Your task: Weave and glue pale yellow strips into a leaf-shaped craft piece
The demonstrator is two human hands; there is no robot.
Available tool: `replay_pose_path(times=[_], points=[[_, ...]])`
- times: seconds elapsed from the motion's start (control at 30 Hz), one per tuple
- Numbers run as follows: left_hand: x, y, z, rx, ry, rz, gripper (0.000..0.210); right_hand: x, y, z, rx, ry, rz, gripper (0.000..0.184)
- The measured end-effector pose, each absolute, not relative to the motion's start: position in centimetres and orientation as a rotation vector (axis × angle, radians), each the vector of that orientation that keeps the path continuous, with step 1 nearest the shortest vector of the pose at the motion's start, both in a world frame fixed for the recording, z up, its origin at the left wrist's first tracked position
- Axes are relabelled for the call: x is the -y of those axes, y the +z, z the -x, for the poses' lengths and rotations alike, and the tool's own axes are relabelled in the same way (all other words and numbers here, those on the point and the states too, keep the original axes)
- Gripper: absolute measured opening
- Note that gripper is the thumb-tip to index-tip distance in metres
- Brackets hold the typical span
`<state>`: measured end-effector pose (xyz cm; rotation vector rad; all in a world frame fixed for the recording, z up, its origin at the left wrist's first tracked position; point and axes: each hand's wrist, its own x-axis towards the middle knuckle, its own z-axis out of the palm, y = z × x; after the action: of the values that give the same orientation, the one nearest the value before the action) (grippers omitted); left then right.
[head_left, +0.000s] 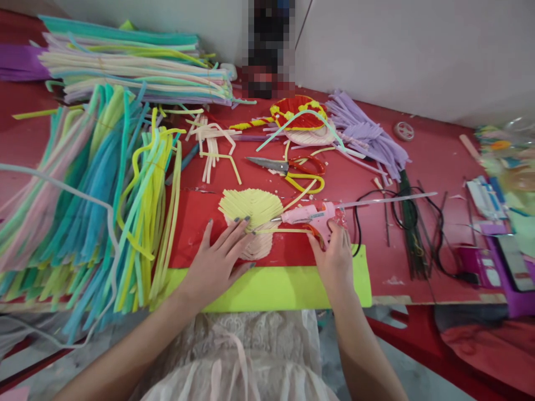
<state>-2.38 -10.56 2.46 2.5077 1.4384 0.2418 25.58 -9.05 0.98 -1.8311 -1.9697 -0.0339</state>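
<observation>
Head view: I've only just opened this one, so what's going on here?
A person's right hand grips a pink glue gun, its nozzle close to a pale yellow woven-looking piece. The left hand lies spread, fingertips at that piece's lower part. A thin yellow strip runs from there toward the right hand. Scissors lie open just beyond, and bundles of fuzzy stems fill the left side.

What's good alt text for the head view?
A person's right hand holds a pink glue gun, nozzle toward a pale yellow, ribbed piece that the left hand touches. Scissors and bundles of colored fuzzy stems lie around on a red table.
</observation>
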Motion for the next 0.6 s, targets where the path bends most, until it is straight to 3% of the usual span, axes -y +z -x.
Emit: replay_pose_path(times=[0.6], points=[[10.59, 2.30, 2.43, -1.445, 0.247, -2.516, 0.046, 8.95, 1.31, -26.15, 1.920, -0.030, 1.911, 0.043]])
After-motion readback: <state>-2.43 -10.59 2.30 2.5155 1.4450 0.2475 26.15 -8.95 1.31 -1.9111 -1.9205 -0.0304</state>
